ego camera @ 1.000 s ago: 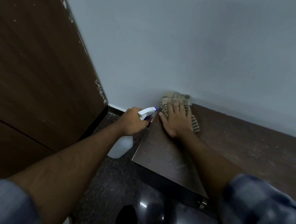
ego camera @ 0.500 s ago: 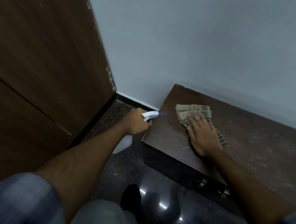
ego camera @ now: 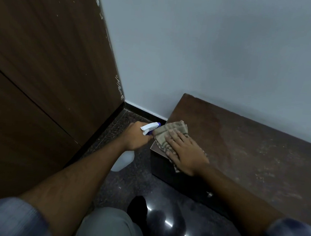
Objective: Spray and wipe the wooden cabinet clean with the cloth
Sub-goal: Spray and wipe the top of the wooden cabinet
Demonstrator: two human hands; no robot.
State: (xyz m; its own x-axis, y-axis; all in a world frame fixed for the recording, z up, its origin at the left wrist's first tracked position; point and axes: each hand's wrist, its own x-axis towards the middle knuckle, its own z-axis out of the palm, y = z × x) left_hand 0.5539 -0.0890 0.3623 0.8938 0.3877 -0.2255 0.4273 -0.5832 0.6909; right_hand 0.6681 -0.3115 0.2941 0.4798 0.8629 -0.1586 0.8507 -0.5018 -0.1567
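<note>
At the front left corner of the cabinet (ego camera: 258, 150) top, I see the cloth (ego camera: 171, 131) spread flat on the dark wood, its left edge reaching the cabinet's side edge.

1. Right hand (ego camera: 186, 154): it lies palm down on the cloth with the fingers straight and slightly spread, pointing toward the left. It is pressing, not grasping. The cloth shows beyond the fingertips and again below the heel of the hand, so most of it sits directly under the palm.

2. Left hand (ego camera: 135, 137): it is clenched around the neck of the spray bottle (ego camera: 123, 160), held off the cabinet's left side above the floor (ego camera: 125, 183). The white trigger head with its blue tip points right, toward the cloth. The tip is just beside the cloth's left edge; I cannot tell whether they touch. The translucent body of the bottle hangs below the hand.

3. Position of the two hands: close together, left hand outside the cabinet edge, right hand on top of it.

4. Surroundings: the cabinet stands against a pale wall (ego camera: 213, 57); its top shows dusty, pale marks to the right. A metal knob (ego camera: 209, 194) is visible on its front. A tall wooden panel (ego camera: 42, 59) fills the left side.
</note>
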